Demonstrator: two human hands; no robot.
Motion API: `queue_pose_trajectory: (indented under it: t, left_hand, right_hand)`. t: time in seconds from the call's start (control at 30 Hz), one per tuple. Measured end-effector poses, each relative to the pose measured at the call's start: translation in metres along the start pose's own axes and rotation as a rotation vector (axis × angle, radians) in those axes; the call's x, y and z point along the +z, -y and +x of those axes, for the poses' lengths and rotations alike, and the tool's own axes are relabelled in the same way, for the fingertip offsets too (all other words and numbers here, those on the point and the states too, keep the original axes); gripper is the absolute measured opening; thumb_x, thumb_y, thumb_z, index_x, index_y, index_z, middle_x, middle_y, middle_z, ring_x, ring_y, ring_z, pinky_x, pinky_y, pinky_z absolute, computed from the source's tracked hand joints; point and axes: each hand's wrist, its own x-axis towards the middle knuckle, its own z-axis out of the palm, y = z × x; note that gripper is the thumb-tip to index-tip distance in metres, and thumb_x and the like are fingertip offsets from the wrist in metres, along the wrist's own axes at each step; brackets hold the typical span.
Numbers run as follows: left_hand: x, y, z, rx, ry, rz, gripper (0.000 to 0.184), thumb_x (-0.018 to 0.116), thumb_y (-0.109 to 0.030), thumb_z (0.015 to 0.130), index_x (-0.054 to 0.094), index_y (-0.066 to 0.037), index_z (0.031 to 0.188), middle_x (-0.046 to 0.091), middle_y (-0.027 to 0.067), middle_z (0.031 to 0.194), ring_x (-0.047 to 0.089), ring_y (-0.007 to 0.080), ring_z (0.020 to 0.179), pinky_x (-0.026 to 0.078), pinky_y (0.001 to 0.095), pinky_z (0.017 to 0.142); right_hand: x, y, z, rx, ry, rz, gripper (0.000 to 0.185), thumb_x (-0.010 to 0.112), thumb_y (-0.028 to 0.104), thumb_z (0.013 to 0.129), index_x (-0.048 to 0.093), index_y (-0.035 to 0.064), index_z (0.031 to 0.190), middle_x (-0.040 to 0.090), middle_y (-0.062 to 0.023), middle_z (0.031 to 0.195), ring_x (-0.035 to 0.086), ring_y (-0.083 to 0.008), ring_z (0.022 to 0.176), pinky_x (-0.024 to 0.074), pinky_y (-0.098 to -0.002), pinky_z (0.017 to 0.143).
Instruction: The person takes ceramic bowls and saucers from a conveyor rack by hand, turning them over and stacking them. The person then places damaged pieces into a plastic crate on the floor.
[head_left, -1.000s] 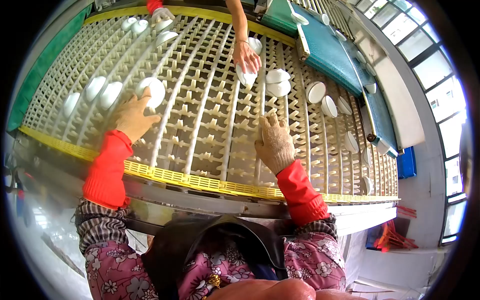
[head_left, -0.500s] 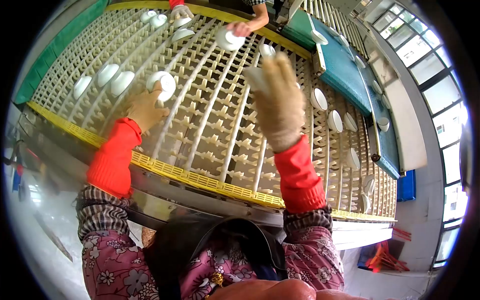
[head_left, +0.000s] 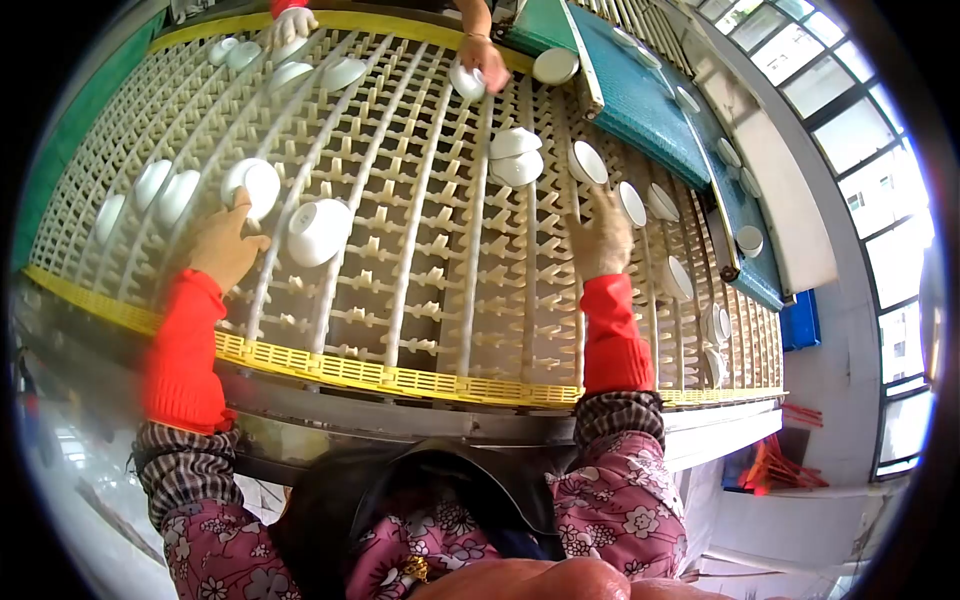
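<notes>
A white bowl [head_left: 262,188] is tipped with its base toward me, and the gloved fingers of my left hand [head_left: 224,243] rest on its lower side; the thumb sticks out below. Just right of it, another white bowl [head_left: 320,232] lies on the pegged conveyor [head_left: 410,270]. My right hand [head_left: 602,238], also gloved, has its fingers stretched up toward a tilted bowl [head_left: 587,162]; whether they touch is hard to tell. To its left, two bowls [head_left: 516,160] sit against each other.
Across the conveyor, a person's bare hand [head_left: 482,62] is at a bowl, and a gloved hand [head_left: 293,22] is at another. Bowls also ride a green belt [head_left: 655,130] at right. A yellow edge strip [head_left: 400,380] runs along my side. Several bowls [head_left: 180,195] stand at left.
My left hand and its bowl have moved left. My right hand, which had a bowl in it, has moved right and down without one. Bowls on the pegs have shifted leftward in view.
</notes>
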Motion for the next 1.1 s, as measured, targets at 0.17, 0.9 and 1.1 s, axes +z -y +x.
queue_pose_trajectory:
  t: [0.17, 0.9, 1.1]
  left_hand:
    - [-0.010, -0.008, -0.007, -0.090, 0.056, 0.052, 0.084, 0.084, -0.036, 0.093, 0.050, -0.001, 0.162, 0.066, 0.0268, 0.151, 0.061, 0.0444, 0.141, 0.044, 0.0539, 0.122]
    - [-0.001, -0.119, -0.015, 0.545, -0.133, 0.100, 0.063, 0.093, -0.043, 0.079, 0.077, -0.008, 0.129, 0.065, 0.0129, 0.130, 0.060, 0.0321, 0.126, 0.048, 0.0453, 0.111]
    - [0.001, -0.115, -0.014, 0.597, -0.323, 0.060, 0.058, 0.094, -0.040, 0.072, 0.076, -0.008, 0.117, 0.062, 0.0096, 0.116, 0.060, 0.0314, 0.115, 0.048, 0.0439, 0.107]
  right_hand:
    - [0.006, -0.071, 0.028, 0.265, 0.243, -0.115, 0.059, 0.082, 0.043, 0.093, 0.077, 0.0083, 0.140, 0.074, -0.0281, 0.139, 0.072, -0.0423, 0.129, 0.0565, -0.0503, 0.112]
    - [-0.066, 0.090, 0.022, -0.363, 0.265, 0.679, 0.029, 0.081, -0.002, 0.088, 0.070, 0.0029, 0.114, 0.076, -0.0203, 0.100, 0.077, -0.0413, 0.088, 0.0633, -0.0477, 0.076]
    - [-0.036, 0.119, 0.026, 0.163, 0.570, 1.151, 0.040, 0.073, 0.024, 0.107, 0.070, -0.0046, 0.135, 0.078, -0.0159, 0.120, 0.078, -0.0287, 0.104, 0.0643, -0.0408, 0.089]
